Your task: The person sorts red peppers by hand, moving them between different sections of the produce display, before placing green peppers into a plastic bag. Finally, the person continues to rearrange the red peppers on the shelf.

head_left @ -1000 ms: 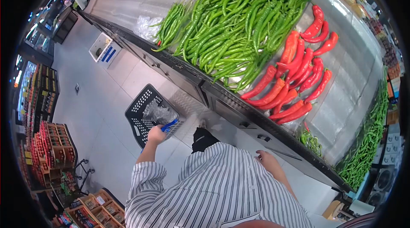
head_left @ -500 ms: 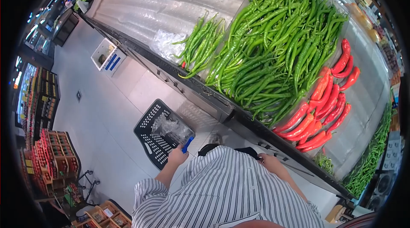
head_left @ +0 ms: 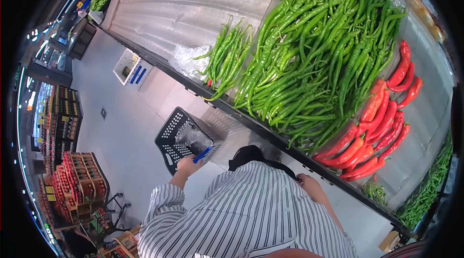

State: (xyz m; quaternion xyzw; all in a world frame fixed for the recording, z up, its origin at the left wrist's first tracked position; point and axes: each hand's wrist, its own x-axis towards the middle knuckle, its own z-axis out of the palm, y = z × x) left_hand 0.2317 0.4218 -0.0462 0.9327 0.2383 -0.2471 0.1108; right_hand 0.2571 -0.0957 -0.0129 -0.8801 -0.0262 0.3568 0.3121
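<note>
My left hand (head_left: 186,165) is closed round the blue handle (head_left: 202,154) of a dark, perforated shopping basket (head_left: 168,132). Crumpled clear plastic (head_left: 190,135) lies inside the basket. At my waist, on the right, my right hand (head_left: 308,183) is beside a black bag or cloth (head_left: 250,155). The fingers of that hand are mostly hidden, so its grip does not show. Up and to the right of the hands, a display counter bears a large heap of long green chili peppers (head_left: 309,59) and several red chili peppers (head_left: 382,122).
A smaller bunch of green peppers (head_left: 227,57) lies by a clear plastic bag (head_left: 188,60) near the counter edge (head_left: 159,67). On the floor stands a white crate (head_left: 129,67) with blue bars. Stocked shelves (head_left: 79,180) stand at the left. More green peppers (head_left: 427,190) lie at the far right.
The view has shifted slightly. My left hand and the basket are a little higher in view, with the basket at a steeper angle. More of the black item at my waist shows.
</note>
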